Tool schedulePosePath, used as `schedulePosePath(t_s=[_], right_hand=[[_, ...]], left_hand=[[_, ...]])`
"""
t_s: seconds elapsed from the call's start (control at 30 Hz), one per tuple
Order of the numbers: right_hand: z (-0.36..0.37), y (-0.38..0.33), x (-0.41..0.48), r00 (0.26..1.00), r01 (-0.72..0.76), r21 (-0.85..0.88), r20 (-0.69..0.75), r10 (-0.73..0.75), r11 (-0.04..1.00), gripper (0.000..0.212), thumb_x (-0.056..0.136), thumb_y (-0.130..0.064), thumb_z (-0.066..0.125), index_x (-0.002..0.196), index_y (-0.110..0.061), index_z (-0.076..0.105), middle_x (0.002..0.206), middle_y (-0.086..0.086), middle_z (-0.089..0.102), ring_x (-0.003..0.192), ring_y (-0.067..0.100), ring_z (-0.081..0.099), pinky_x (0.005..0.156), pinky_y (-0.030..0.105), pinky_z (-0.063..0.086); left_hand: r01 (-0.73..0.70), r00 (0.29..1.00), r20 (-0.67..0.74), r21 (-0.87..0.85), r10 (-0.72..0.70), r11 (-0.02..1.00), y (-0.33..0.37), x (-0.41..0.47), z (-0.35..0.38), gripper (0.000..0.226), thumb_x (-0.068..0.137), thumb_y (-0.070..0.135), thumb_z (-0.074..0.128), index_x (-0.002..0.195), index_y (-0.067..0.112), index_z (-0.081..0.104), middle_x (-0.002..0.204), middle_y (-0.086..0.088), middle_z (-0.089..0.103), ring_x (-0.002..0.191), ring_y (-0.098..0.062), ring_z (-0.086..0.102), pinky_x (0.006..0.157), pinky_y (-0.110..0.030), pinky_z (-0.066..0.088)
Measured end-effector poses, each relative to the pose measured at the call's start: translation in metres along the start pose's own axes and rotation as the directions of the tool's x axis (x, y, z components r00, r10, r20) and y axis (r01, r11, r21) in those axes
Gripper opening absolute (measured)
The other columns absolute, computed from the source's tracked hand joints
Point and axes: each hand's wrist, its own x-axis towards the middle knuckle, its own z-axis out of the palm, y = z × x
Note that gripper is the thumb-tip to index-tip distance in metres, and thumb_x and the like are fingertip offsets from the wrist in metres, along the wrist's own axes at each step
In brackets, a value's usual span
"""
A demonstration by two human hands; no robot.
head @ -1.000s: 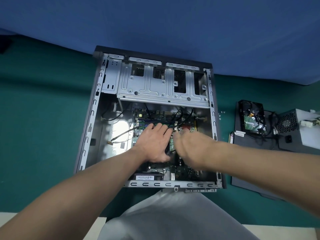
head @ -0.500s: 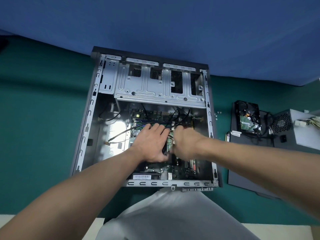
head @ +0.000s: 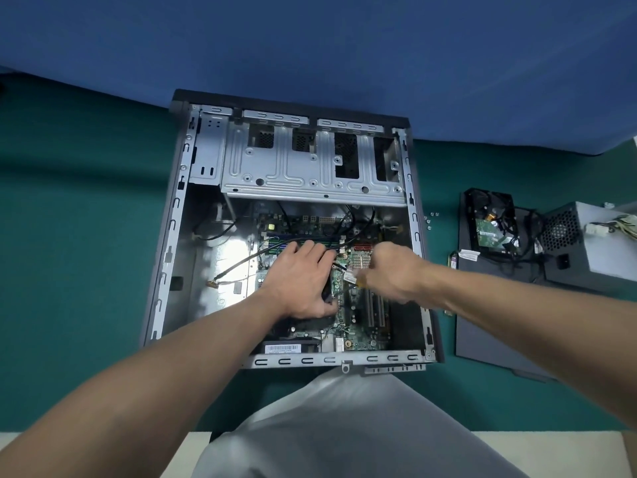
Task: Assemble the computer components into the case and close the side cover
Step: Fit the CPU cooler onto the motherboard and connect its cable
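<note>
The open computer case (head: 172, 243) lies on its side on the green table, with the green motherboard (head: 358, 326) inside. My left hand (head: 300, 281) rests flat over a black part in the middle of the board, thumb curled at its edge. My right hand (head: 393, 274) pinches a thin cable with a white label (head: 350, 278) just right of it, above the board; the hand is blurred. A silver drive cage (head: 310, 174) spans the far end of the case.
To the right lie the dark side cover (head: 489, 339), a hard drive (head: 489, 229) with black cables, and a grey power supply (head: 599, 246). A few small screws (head: 429, 220) sit beside the case. Loose cables (head: 238, 267) trail across the case floor at left.
My right hand has drawn back to the right and lifted slightly, pulling the labelled cable with it. My left hand stays pressed in place.
</note>
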Motion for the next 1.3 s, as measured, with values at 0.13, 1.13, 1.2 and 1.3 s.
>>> schedulePosePath(t_s=[0.13,1.13,1.2,1.3], right_hand=[[0.008,-0.009,-0.021,0.844,0.407,-0.784,0.125,-0.522,0.47,0.019,0.098,-0.017,0.042,0.11,-0.006,0.053,0.087,0.007,0.058,0.073,0.024,0.054,0.051,0.032,0.032],[-0.003,-0.015,-0.016,0.988,0.152,-0.386,0.097,-0.124,0.91,0.032,0.098,-0.021,0.049,0.124,-0.004,0.045,0.097,0.007,0.055,0.079,0.023,0.053,0.067,0.027,0.042],[0.002,-0.016,-0.026,0.901,0.356,-0.807,0.163,-0.402,0.471,0.028,0.097,-0.014,0.041,0.123,-0.005,0.048,0.097,0.009,0.058,0.059,0.023,0.041,0.053,0.033,0.035],[0.015,-0.013,-0.029,0.749,0.462,-0.877,0.306,-0.588,0.133,0.026,0.098,-0.013,0.034,0.102,-0.007,0.06,0.094,0.011,0.062,0.059,0.023,0.041,0.049,0.033,0.029]], left_hand=[[0.009,1.0,0.002,-0.018,-0.009,1.0,0.001,0.0,-0.001,0.09,0.073,0.074,0.041,0.136,0.01,0.036,0.124,-0.009,0.05,0.113,-0.026,0.045,0.097,-0.042,0.035],[0.005,1.0,0.007,-0.012,-0.005,1.0,0.0,0.001,0.0,0.095,0.072,0.075,0.036,0.139,0.009,0.034,0.126,-0.01,0.05,0.115,-0.026,0.045,0.098,-0.043,0.036],[0.005,1.0,0.009,-0.019,-0.005,1.0,0.0,0.001,-0.001,0.094,0.073,0.075,0.039,0.139,0.009,0.034,0.126,-0.01,0.05,0.115,-0.026,0.045,0.098,-0.043,0.035],[0.015,1.0,0.005,-0.024,-0.015,1.0,0.0,0.0,0.0,0.09,0.074,0.072,0.032,0.137,0.009,0.036,0.124,-0.01,0.05,0.113,-0.026,0.045,0.095,-0.042,0.035]])
